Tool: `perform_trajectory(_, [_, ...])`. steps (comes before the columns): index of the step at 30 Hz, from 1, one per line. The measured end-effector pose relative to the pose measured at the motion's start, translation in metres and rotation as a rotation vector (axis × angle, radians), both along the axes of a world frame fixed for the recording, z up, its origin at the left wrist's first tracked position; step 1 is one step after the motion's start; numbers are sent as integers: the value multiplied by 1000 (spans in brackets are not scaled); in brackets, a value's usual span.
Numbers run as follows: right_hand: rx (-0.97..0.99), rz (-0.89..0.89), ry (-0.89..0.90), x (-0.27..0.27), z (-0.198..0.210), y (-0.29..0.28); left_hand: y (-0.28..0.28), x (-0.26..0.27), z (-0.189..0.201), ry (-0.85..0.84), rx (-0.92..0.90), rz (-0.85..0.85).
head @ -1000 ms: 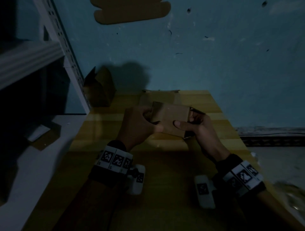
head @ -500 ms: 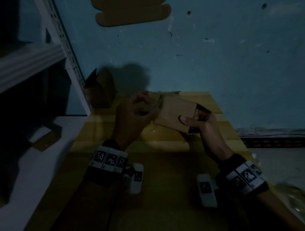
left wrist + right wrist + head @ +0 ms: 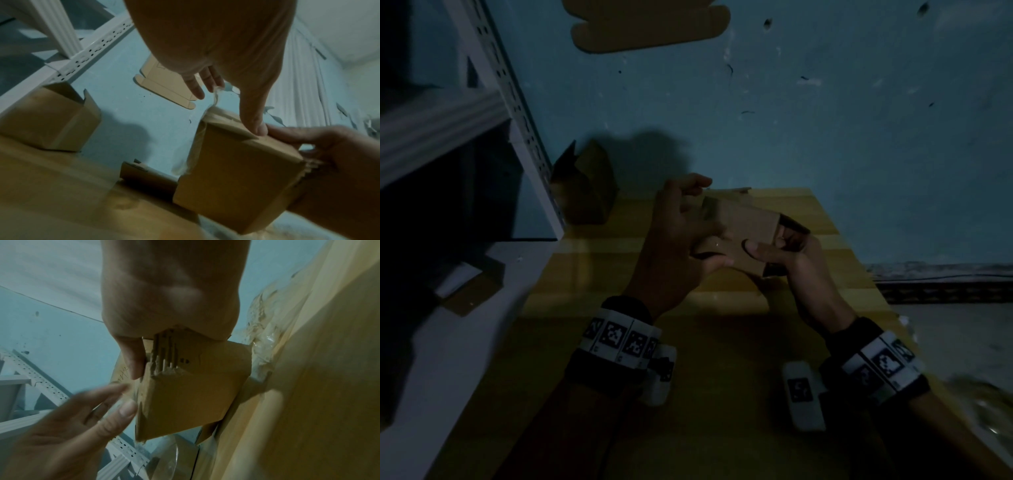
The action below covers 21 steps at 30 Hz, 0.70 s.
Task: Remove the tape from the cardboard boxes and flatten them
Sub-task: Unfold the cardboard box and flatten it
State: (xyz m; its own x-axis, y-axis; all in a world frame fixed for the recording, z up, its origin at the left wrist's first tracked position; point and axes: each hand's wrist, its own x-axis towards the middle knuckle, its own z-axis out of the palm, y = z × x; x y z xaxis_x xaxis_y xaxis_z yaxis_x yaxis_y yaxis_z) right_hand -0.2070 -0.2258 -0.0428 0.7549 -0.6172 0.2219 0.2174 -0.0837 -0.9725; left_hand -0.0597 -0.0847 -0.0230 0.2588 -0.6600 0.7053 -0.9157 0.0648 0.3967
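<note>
Over the wooden table (image 3: 726, 346) I hold a small cardboard box (image 3: 744, 236) in both hands. My right hand (image 3: 774, 244) grips its right end, which is torn, with the thumb on the top face (image 3: 131, 363). My left hand (image 3: 698, 222) is at the box's left end. A strip of clear tape (image 3: 213, 99) runs from that end up to the left fingers (image 3: 207, 81), and the left thumb (image 3: 258, 128) presses on the box's (image 3: 238, 181) top edge. In the right wrist view the left hand is blurred, beside the box (image 3: 191, 395).
An open cardboard box (image 3: 585, 192) stands at the table's back left, by a white metal rack (image 3: 517, 113). A flat cardboard piece (image 3: 148, 180) lies behind the held box. Crumpled clear tape (image 3: 261, 340) lies at the table's right edge. Flattened cardboard (image 3: 650, 27) lies on the blue floor.
The left hand let go of the box's left end, peeled tape up and away, then came back close to it. The box rose a little and tilted.
</note>
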Motion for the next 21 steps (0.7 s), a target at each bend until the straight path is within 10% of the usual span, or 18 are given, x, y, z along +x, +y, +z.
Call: perform_trajectory(21, [29,-24,25,1,1,3,-4,-1,-10,147,24,188])
